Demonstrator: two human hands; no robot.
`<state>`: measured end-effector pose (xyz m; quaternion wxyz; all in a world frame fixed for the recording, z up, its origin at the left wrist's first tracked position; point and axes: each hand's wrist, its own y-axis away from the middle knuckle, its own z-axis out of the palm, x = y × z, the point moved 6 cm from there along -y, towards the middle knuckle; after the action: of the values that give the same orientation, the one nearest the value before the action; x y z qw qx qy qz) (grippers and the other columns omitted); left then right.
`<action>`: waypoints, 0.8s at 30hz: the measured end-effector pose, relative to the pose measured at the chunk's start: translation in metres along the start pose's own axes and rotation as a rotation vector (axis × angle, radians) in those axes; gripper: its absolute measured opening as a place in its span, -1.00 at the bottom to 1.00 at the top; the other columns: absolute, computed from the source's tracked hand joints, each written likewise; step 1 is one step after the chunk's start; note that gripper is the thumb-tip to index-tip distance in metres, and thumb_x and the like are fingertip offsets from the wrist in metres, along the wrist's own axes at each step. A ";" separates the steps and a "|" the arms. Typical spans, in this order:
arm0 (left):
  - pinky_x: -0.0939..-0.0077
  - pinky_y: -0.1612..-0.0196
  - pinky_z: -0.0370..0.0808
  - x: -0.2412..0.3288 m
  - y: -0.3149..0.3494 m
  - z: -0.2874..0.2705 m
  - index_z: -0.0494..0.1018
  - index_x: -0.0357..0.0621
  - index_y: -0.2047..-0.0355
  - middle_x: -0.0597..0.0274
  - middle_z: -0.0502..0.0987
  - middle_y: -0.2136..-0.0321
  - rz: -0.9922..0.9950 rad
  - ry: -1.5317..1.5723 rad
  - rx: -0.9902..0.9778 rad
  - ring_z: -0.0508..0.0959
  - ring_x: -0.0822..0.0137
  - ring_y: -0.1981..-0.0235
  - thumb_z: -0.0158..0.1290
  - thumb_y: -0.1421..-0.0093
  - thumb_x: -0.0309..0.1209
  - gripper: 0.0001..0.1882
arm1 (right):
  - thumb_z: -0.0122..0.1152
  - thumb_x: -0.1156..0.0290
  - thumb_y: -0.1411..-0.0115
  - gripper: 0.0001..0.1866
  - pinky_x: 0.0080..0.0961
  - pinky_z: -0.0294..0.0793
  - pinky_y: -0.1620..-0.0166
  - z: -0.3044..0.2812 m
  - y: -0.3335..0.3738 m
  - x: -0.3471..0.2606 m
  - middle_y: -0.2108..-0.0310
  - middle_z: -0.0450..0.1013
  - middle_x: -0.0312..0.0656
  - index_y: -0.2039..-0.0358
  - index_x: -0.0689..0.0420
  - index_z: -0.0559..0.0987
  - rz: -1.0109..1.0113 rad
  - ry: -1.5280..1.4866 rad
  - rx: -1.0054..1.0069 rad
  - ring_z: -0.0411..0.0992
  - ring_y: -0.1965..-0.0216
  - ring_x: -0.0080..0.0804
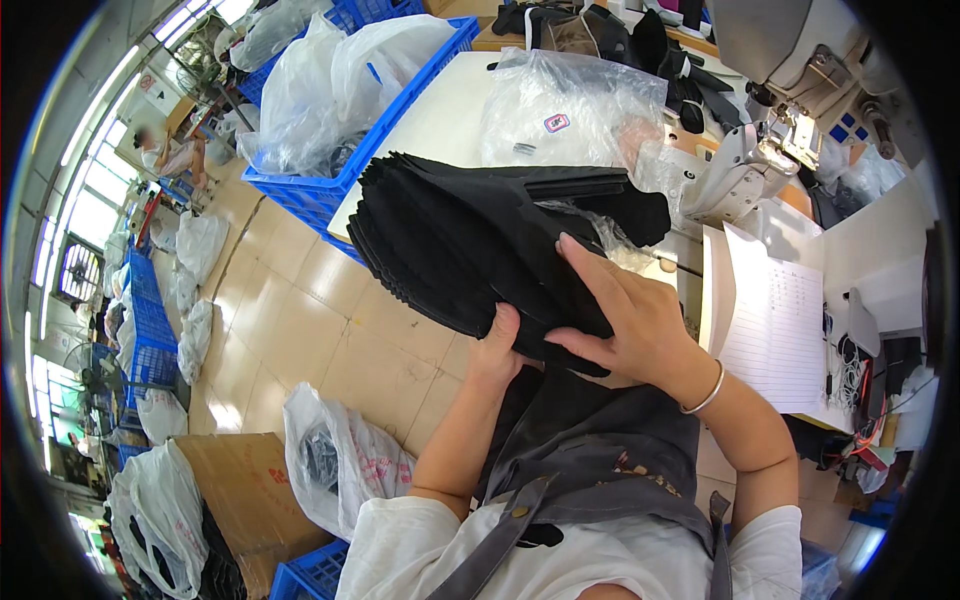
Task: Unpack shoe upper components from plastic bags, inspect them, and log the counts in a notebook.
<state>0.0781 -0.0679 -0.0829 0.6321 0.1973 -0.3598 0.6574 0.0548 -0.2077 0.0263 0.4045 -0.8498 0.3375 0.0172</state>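
Observation:
A thick stack of black fabric pieces (450, 235) is held up in front of me, its layered edges fanned out at the left. My left hand (495, 345) grips the stack from below, thumb on top and fingers hidden beneath it. My right hand (635, 320) has its thumb and forefinger spread over the right part of the stack, pressing on it; its other fingers are partly hidden. Behind the stack, a clear plastic bag (570, 105) lies on the white table (430, 115). The sewing machine (735, 180) stands at the right, apart from both hands.
A blue crate (300, 200) with white plastic bags adjoins the table's left side. An open notebook (770, 320) lies at the right. More black pieces (685, 85) are at the back. On the floor stand a cardboard box (245, 500) and a white bag (345, 460). A person (175, 155) sits far left.

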 end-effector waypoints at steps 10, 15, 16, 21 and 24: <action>0.30 -0.07 0.32 0.002 0.004 0.008 0.14 -0.28 -0.08 0.02 0.32 0.00 -0.029 0.038 -0.010 0.35 0.15 -0.02 0.12 -0.08 -0.25 -0.35 | 0.15 0.54 0.14 -0.47 -0.60 0.43 0.52 -0.003 0.004 0.000 -0.08 0.24 0.00 0.04 0.17 0.43 0.010 0.105 -0.098 0.48 0.45 -0.39; 0.29 -0.08 0.29 -0.005 0.002 0.003 0.13 -0.32 -0.09 0.01 0.29 -0.02 -0.052 0.057 -0.018 0.33 0.15 -0.04 0.15 -0.05 -0.23 -0.31 | 0.33 0.26 0.14 -0.41 -0.61 0.44 0.49 -0.006 0.001 -0.008 0.00 0.34 -0.03 0.06 0.19 0.44 0.006 0.025 0.044 0.48 0.42 -0.35; 0.29 -0.08 0.29 -0.005 0.001 0.002 0.12 -0.31 -0.09 0.02 0.29 -0.02 -0.033 0.067 -0.029 0.33 0.15 -0.04 0.16 -0.04 -0.22 -0.29 | 0.34 0.21 0.16 -0.38 -0.61 0.44 0.48 -0.004 0.002 -0.009 0.00 0.34 -0.03 0.06 0.20 0.44 -0.004 0.057 0.041 0.48 0.41 -0.34; 0.30 -0.09 0.28 -0.009 0.001 -0.001 0.11 -0.29 -0.10 0.04 0.28 -0.03 -0.010 0.128 -0.028 0.32 0.16 -0.05 0.18 -0.02 -0.19 -0.25 | 0.35 0.14 0.18 -0.32 -0.59 0.45 0.44 -0.003 0.001 -0.006 -0.01 0.33 -0.04 0.04 0.20 0.42 -0.036 0.061 0.020 0.48 0.36 -0.32; 0.29 -0.09 0.28 -0.012 0.002 -0.009 0.10 -0.27 -0.10 0.06 0.28 -0.02 -0.015 0.145 -0.005 0.32 0.16 -0.04 0.18 -0.01 -0.19 -0.26 | 0.31 0.27 0.13 -0.39 -0.57 0.45 0.45 -0.003 0.001 -0.002 -0.04 0.30 -0.05 0.03 0.20 0.41 -0.053 -0.010 -0.042 0.48 0.36 -0.31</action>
<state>0.0789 -0.0694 -0.0978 0.6617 0.1504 -0.3131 0.6644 0.0522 -0.2095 0.0283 0.3886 -0.8667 0.3123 0.0176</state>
